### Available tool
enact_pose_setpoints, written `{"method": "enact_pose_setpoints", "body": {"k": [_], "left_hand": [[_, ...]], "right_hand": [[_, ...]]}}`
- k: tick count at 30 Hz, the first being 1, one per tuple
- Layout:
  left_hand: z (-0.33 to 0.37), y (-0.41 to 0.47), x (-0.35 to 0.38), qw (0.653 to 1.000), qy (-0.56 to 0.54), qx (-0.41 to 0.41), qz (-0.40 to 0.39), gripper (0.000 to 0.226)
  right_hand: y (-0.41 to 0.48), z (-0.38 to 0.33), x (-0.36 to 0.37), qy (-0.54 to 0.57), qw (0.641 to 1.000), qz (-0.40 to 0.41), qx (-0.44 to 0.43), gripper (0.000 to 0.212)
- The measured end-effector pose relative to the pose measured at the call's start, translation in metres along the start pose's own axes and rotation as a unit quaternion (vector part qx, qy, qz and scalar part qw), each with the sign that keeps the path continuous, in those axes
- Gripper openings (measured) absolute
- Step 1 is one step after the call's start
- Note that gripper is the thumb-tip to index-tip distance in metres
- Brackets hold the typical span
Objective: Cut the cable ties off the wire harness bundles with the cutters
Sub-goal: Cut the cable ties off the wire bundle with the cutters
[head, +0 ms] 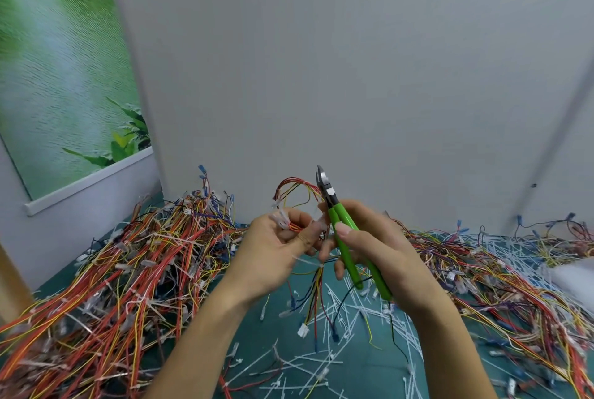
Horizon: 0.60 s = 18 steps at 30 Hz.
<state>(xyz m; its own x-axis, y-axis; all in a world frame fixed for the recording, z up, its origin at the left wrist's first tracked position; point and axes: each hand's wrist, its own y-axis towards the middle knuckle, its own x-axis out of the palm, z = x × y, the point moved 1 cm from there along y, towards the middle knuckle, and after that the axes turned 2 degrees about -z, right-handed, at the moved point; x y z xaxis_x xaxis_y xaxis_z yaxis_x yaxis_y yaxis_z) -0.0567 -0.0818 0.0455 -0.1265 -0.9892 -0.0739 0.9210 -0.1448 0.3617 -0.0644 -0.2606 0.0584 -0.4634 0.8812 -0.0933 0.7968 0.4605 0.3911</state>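
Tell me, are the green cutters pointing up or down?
Up: the cutters stand with steel tips above the right hand, green handles slanting down.

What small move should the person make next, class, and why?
Probably swing the cutters down to the white cable tie on the harness bundle held by the left hand. The right hand grips them with tips pointing up, away from that tie.

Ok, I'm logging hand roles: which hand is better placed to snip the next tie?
Right. The right hand grips the green cutters, blades up beside the wire bundle; the left hand is occupied holding that bundle.
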Motion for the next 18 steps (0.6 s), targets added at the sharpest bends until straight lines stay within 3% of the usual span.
{"method": "enact_pose_setpoints", "body": {"k": [8,13,18], "left_hand": [[-0.006,0.003,-0.011,0.998,-0.047,-0.031,0.002,0.016],[-0.002,0.003,-0.011,0.999,-0.015,0.004,0.030,0.012],[-0.002,0.004,-0.008,0.995,-0.019,0.065,0.076,0.011]], "right_hand": [[-0.001,0.001,-0.009,-0.048,0.999,0.025,-0.001,0.038],[-0.003,-0.002,-0.014,-0.014,0.999,0.030,-0.009,0.045],[-0.007,-0.006,-0.018,-0.059,0.998,0.017,-0.015,0.048]]}}
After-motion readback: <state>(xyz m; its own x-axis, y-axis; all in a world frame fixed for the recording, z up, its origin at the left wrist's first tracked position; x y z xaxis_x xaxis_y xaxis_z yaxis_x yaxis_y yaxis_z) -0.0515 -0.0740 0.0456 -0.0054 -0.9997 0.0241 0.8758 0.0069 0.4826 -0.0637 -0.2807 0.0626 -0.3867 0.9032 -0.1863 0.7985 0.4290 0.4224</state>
